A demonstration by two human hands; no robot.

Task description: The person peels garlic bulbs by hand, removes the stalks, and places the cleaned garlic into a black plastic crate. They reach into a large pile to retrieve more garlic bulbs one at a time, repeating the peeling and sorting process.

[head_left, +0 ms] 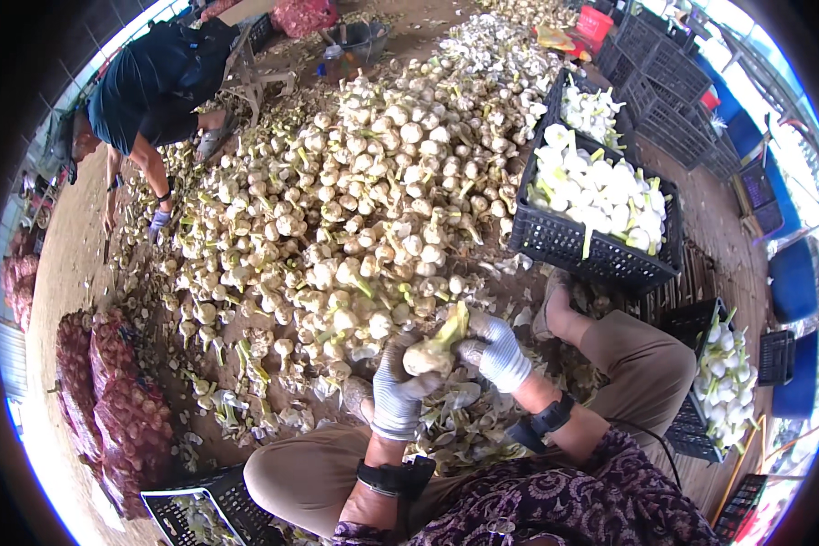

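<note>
Left hand [397, 393]: in a striped white glove, fingers curled around a garlic bulb [426, 358].
Right hand [500, 353]: gloved likewise, fingers bent beside the stem (whether they pinch it, I cannot tell).
Bulb in hand: between the two hands, its pale green stem slanting up and rightward.
Legs: brown trousers [642, 359], knees bent out to either side.
Crate by the right knee: a black crate [696, 435] holding white bulbs.
Sacks: red net sacks [135, 409], well filled, at the left.
Bigger crate: a black one [591, 258] beyond the right foot, heaped with white bulbs.
Pile: unsorted-looking garlic [364, 200], spread broadly across the ground.
Co-worker: a stooping person [159, 86], one purple-gloved hand [159, 220] low by the pile's edge.
Far right: stacked black crates [669, 77] near a red bucket [594, 25].
</note>
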